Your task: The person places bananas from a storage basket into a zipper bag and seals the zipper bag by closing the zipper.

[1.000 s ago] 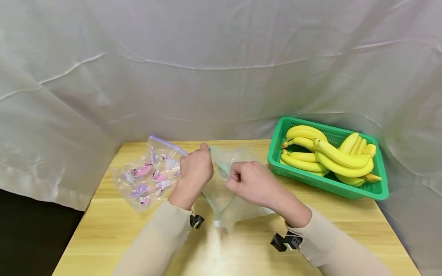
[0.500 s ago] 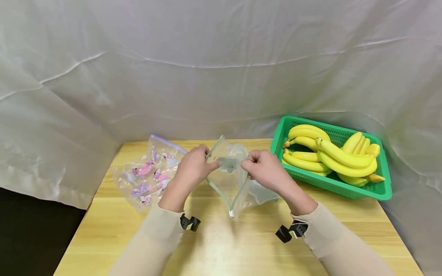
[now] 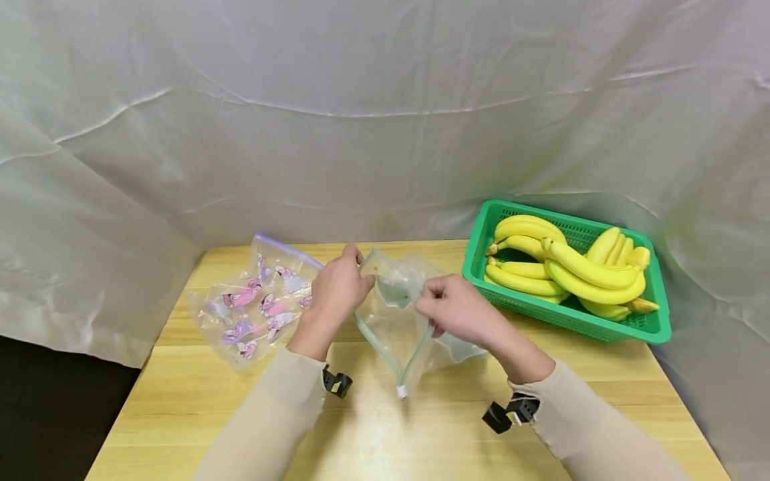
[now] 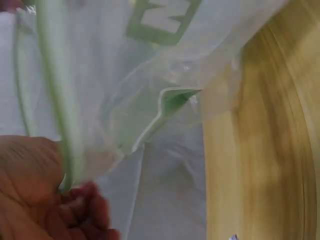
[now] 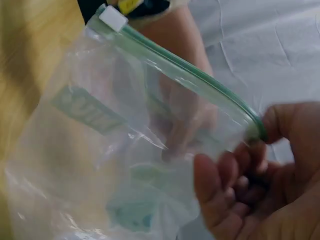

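Between the two hands hangs a clear zip bag [image 3: 391, 334] with a green rim and a white slider [image 3: 402, 391] at its near corner. Its mouth is spread apart. My left hand [image 3: 338, 286] pinches the left rim, and in the left wrist view the thumb and curled fingers [image 4: 82, 212] hold the green edge. On the opposite rim, my right hand [image 3: 460, 308] pinches the edge between thumb and fingers, as the right wrist view also shows. Green print [image 5: 87, 110] marks the bag's side. No other thing is visible in either hand.
A patterned clear bag [image 3: 265, 304] with a purple zip lies flat at the left, beside the left hand. At the back right stands a green basket [image 3: 559, 327] holding several bananas [image 3: 592, 270]. Grey-white cloth [image 3: 385, 167] hangs behind the wooden table [image 3: 385, 441].
Both hands have pulled the bag's rims apart, so its mouth gapes wider than a second ago. Since half a second ago, the bag's far corner has dipped slightly toward me.
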`<state>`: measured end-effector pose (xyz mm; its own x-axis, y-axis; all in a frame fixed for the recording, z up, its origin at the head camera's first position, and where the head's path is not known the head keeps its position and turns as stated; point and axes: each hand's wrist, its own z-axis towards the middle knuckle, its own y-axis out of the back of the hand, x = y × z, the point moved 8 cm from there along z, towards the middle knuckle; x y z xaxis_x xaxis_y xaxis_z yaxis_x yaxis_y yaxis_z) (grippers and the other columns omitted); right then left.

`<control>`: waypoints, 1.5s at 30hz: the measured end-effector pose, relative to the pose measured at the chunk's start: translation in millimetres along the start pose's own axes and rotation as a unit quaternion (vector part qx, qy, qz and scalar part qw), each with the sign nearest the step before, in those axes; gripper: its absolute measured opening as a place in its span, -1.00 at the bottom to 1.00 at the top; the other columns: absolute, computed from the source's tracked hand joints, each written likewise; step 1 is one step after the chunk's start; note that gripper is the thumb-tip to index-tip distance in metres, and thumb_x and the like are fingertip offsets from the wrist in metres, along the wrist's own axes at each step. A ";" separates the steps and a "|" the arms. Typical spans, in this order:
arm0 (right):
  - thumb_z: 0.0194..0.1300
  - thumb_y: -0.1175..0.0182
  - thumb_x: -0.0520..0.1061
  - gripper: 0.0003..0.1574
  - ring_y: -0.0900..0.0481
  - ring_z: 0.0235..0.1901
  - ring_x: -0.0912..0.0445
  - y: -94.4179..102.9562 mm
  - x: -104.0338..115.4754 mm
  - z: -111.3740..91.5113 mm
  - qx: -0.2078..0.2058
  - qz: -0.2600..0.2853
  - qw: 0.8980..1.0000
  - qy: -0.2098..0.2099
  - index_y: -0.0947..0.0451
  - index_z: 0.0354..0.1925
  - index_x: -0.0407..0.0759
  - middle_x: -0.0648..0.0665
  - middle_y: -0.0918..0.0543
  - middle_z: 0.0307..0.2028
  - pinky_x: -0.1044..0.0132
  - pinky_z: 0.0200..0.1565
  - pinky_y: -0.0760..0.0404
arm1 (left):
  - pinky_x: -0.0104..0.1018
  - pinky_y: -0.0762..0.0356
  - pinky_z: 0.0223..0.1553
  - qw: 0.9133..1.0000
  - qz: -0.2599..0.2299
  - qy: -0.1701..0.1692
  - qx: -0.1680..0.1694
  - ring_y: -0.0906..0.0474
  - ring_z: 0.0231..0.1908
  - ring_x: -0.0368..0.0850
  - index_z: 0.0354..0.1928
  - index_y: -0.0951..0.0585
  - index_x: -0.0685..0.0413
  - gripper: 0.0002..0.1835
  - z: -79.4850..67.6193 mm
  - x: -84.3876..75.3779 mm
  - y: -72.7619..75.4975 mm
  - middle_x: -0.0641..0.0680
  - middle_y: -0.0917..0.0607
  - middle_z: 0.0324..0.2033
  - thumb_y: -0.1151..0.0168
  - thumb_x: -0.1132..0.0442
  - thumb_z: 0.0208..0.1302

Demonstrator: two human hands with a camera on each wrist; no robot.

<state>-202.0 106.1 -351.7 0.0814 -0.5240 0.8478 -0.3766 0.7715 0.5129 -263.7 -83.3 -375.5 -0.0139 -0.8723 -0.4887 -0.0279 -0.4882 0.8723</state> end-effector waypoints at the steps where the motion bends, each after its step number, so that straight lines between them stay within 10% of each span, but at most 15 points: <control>1: 0.26 -0.09 -0.23 -0.71 -0.65 -0.54 0.04 4.8 -3.1 1.9 -0.017 0.021 1.000 -0.006 -0.35 -0.60 -0.08 -0.06 -0.52 -0.54 0.17 -0.37 -0.75 | -0.02 -0.57 -0.30 1.000 -0.021 0.007 0.017 -0.63 -0.36 0.04 0.18 -0.48 0.04 -0.51 -2.5 2.5 -1.4 0.08 -0.70 -0.32 -0.36 -0.06 0.40; 6: 0.32 -0.04 -0.22 -0.76 -0.65 -0.53 -0.02 24.4 -17.6 7.5 -0.081 0.064 0.994 -0.022 -0.36 -0.51 -0.16 -0.12 -0.49 -0.54 0.11 -0.34 -0.78 | -0.07 -0.55 -0.26 0.996 -0.039 0.011 0.086 -0.58 -0.32 0.02 -0.01 -0.58 0.14 -0.61 -22.0 8.0 -6.8 0.13 -0.69 -0.27 -0.25 -0.06 0.43; 10: 0.36 -0.08 -0.14 -0.83 -0.61 -0.57 0.03 33.1 -15.6 7.8 -0.135 -0.092 0.987 0.001 -0.47 -0.39 -0.14 -0.09 -0.54 -0.56 0.19 -0.43 -0.63 | -0.07 -0.51 -0.39 0.996 0.033 -0.036 0.080 -0.49 -0.45 0.03 -0.38 -0.55 0.12 -0.77 -34.5 -3.2 -5.2 0.12 -0.59 -0.46 -0.10 0.17 0.43; 14: 0.36 -0.11 -0.15 -0.76 -0.41 -0.60 0.06 28.3 2.4 5.8 -0.189 -0.280 0.938 0.073 -0.46 -0.49 -0.07 -0.01 -0.46 -0.60 0.13 -0.42 -0.40 | 0.02 -0.59 -0.35 0.986 0.129 -0.106 0.004 -0.55 -0.41 0.11 -0.41 -0.53 0.18 -0.82 -46.1 -26.6 4.4 0.14 -0.59 -0.46 -0.12 0.28 0.37; 18: 0.27 -0.12 -0.20 -0.64 -0.33 -0.65 0.06 20.9 14.9 2.2 -0.214 -0.351 0.903 0.124 -0.31 -0.63 -0.03 0.00 -0.32 -0.66 0.07 -0.40 -0.36 | -0.08 -0.51 -0.39 0.964 0.183 -0.166 -0.094 -0.47 -0.45 0.09 -0.45 -0.51 0.22 -0.82 -55.3 -43.1 15.4 0.14 -0.55 -0.51 -0.22 0.32 0.31; 20: 0.23 -0.12 -0.20 -0.65 -0.29 -0.65 0.07 19.2 13.5 1.4 -0.193 -0.332 0.916 0.115 -0.28 -0.63 -0.02 0.01 -0.28 -0.66 0.12 -0.45 -0.34 | -0.14 -0.45 -0.42 0.954 0.194 -0.184 -0.138 -0.41 -0.48 0.06 -0.46 -0.50 0.23 -0.81 -56.9 -44.4 19.1 0.12 -0.50 -0.53 -0.24 0.34 0.29; 24: 0.24 -0.10 -0.18 -0.67 -0.21 -0.63 0.15 16.0 15.8 -5.8 -0.109 -0.187 0.973 0.078 -0.25 -0.62 -0.01 0.04 -0.28 -0.66 0.29 -0.53 -0.23 | -0.15 -0.42 -0.43 0.941 0.171 -0.211 -0.201 -0.39 -0.49 0.07 -0.42 -0.49 0.28 -0.83 -61.3 -43.1 27.5 0.13 -0.46 -0.54 -0.20 0.36 0.33; 27: 0.26 -0.08 -0.19 -0.67 -0.20 -0.66 0.15 14.9 25.6 -11.7 -0.072 -0.064 0.994 0.060 -0.26 -0.61 -0.05 0.02 -0.36 -0.68 0.32 -0.56 -0.18 | -0.12 -0.47 -0.39 0.965 0.089 -0.193 -0.151 -0.42 -0.45 0.07 -0.30 -0.51 0.29 -0.84 -60.3 -41.5 30.8 0.13 -0.48 -0.48 -0.12 0.32 0.46; 30: 0.33 -0.08 -0.17 -0.69 -0.46 -0.67 0.10 10.8 27.1 -7.8 -0.057 0.007 0.998 0.038 -0.35 -0.57 -0.11 -0.02 -0.46 -0.68 0.31 -0.58 -0.44 | -0.10 -0.53 -0.35 0.992 -0.010 -0.125 -0.010 -0.48 -0.40 0.03 -0.05 -0.47 0.25 -0.78 -58.7 -37.3 21.3 0.13 -0.56 -0.37 -0.08 0.18 0.59; 37: 0.37 -0.13 -0.09 -0.72 -0.72 -0.61 0.05 5.0 -5.3 20.7 -0.068 -0.036 0.997 -0.022 -0.50 -0.47 -0.17 -0.06 -0.53 -0.60 0.15 -0.47 -0.73 | -0.17 -0.55 -0.31 0.970 -0.003 -0.120 0.212 -0.53 -0.41 -0.09 0.49 -0.12 0.35 -0.26 -72.7 -33.5 -9.9 0.12 -0.68 -0.31 -0.25 0.41 0.39; 41: 0.35 -0.11 -0.04 -0.66 -0.64 -0.66 0.10 14.6 -27.1 30.7 -0.106 -0.168 0.979 -0.039 -0.43 -0.55 -0.11 -0.06 -0.52 -0.63 0.24 -0.56 -0.53 | -0.22 -0.38 -0.50 0.967 0.039 -0.073 0.243 -0.33 -0.59 -0.12 0.64 0.07 0.29 -0.09 -74.3 -14.0 -4.2 0.03 -0.48 -0.56 -0.06 0.58 0.30; 45: 0.30 -0.21 0.00 -0.75 -0.55 -0.54 0.06 8.0 -34.2 28.1 -0.055 -0.269 0.961 -0.042 -0.49 -0.42 -0.11 -0.04 -0.56 -0.53 0.21 -0.50 -0.45 | -0.22 -0.34 -0.46 0.972 0.043 -0.073 0.221 -0.34 -0.54 -0.09 0.52 -0.19 0.28 -0.23 -70.3 -9.5 7.4 0.06 -0.53 -0.44 -0.12 0.57 0.25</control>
<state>-233.8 120.1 -380.4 0.1599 -0.8812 0.4450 -0.2007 0.4123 0.8887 -193.5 -80.5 -363.2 -0.1754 -0.8810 -0.4395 -0.4471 -0.3264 0.8328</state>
